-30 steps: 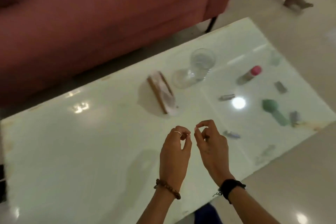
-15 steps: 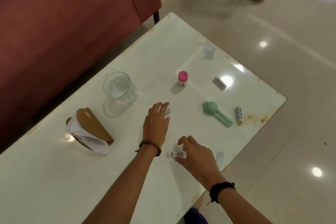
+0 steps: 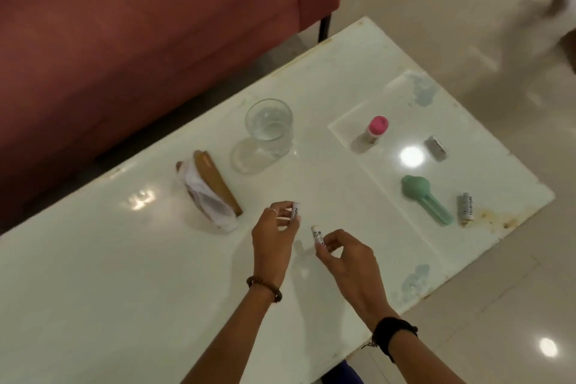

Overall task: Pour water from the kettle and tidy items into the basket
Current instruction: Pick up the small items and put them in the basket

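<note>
Two small batteries pinched up off table [image 3: 93, 274], one in left hand [image 3: 274, 238] fingertips [image 3: 295, 211], one in right hand [image 3: 346, 259] fingertips [image 3: 318, 234]; keep both pinches firm, carry together to basket, not in view, then collect remaining batteries [image 3: 465, 208] near green tool [image 3: 424, 198].

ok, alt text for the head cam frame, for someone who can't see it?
Over a glossy white table, the left hand and right hand each pinch a small white labelled tube, left tube, right tube. Beyond them stand a clear glass of water, a wooden napkin holder, a pink-capped bottle and a green handled tool.
</note>
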The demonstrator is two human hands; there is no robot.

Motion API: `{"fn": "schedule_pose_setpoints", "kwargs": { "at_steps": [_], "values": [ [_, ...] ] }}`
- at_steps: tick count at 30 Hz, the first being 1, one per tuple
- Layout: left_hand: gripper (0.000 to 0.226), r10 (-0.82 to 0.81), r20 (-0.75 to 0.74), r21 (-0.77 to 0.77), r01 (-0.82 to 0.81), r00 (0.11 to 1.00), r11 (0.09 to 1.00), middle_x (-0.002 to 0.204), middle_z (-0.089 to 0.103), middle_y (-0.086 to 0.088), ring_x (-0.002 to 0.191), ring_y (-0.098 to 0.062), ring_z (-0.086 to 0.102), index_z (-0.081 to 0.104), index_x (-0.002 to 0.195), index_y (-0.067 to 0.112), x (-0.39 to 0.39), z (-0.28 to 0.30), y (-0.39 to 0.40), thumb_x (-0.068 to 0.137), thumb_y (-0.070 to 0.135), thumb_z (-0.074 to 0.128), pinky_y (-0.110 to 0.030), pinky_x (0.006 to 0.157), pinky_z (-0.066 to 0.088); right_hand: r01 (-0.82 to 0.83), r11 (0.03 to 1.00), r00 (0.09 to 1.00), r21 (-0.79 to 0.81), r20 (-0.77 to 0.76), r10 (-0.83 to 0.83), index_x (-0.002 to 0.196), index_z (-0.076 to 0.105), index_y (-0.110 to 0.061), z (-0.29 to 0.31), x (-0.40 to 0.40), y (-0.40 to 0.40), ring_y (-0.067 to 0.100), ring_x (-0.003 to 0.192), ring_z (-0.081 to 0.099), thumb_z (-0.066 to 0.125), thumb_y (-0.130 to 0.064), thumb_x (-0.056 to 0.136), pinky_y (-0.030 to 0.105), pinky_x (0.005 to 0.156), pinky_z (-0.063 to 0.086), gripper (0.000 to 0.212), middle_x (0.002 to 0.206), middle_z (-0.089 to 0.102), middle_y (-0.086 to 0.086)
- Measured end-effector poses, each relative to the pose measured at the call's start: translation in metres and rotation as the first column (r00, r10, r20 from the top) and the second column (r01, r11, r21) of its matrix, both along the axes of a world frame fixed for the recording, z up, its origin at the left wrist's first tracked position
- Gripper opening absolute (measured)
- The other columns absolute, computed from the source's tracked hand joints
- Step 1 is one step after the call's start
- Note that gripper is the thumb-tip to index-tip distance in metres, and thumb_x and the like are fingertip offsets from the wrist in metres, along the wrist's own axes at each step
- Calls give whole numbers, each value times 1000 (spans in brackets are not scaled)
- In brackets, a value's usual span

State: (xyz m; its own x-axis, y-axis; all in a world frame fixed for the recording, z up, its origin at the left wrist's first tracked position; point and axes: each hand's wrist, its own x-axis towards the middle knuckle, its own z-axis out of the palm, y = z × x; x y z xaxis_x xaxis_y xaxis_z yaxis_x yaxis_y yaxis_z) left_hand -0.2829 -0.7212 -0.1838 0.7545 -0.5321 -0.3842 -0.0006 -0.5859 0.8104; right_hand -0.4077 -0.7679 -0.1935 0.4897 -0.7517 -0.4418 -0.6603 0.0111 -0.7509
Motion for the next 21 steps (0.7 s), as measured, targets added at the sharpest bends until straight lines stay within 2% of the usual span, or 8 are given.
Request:
{"fn": "schedule_pose_setpoints", "kwargs": {
  "at_steps": [3, 7, 11, 13, 18, 21],
  "values": [
    [17, 112, -66, -5, -112, 992, 994, 91, 68, 8, 76, 5, 61, 65, 97, 24, 13, 16, 52, 82, 16, 64, -5, 67, 46, 4, 996, 994, 91, 109, -14, 78, 57, -28, 10, 24, 33, 0, 45, 47, 61, -38, 82, 10, 50, 37, 11, 79, 65, -12],
    [19, 250, -144, -15, -255, 957, 967, 93, 69, 7, 84, -5, 64, 65, 97, 26, 35, 39, 129, 82, 15, 64, -20, 77, 51, -35, 992, 977, 123, 213, 8, 87, 55, -36, 24, 64, 98, 2, 42, 43, 64, -33, 81, 11, 46, 36, 11, 72, 67, -10],
    [20, 422, -151, -51, -433, 894, 900, 93, 69, 7, 85, -8, 65, 66, 98, 27, 66, 60, 237, 82, 15, 65, -17, 74, 52, -216, 966, 940, 141, 298, 166, 104, 51, -42, 42, 115, 197, 3, 45, 40, 63, -28, 81, 11, 44, 33, 29, 71, 69, -7],
    [20, 506, -139, -62, -517, 851, 854, 93, 69, 8, 84, -8, 65, 65, 97, 29, 78, 68, 297, 81, 15, 66, -14, 70, 52, -317, 939, 910, 138, 322, 260, 105, 51, -41, 50, 139, 252, 4, 46, 39, 63, -26, 82, 11, 44, 33, 30, 71, 68, -8],
    [30, 721, 37, -78, -717, 692, 692, 83, 64, 16, 74, 12, 60, 55, 85, 40, 112, 98, 470, 80, 14, 67, -1, 57, 45, -567, 813, 782, 128, 393, 484, 100, 47, -40, 74, 205, 412, 5, 42, 41, 65, -30, 81, 13, 44, 33, 28, 73, 67, -17],
    [32, 799, 247, -101, -806, 548, 584, 81, 65, 12, 67, 8, 61, 57, 86, 38, 134, 117, 580, 78, 9, 68, -4, 60, 48, -695, 710, 672, 119, 459, 581, 95, 46, -39, 96, 247, 515, 0, 51, 54, 67, -29, 80, 7, 48, 38, 28, 70, 66, -18]
  ]
}}
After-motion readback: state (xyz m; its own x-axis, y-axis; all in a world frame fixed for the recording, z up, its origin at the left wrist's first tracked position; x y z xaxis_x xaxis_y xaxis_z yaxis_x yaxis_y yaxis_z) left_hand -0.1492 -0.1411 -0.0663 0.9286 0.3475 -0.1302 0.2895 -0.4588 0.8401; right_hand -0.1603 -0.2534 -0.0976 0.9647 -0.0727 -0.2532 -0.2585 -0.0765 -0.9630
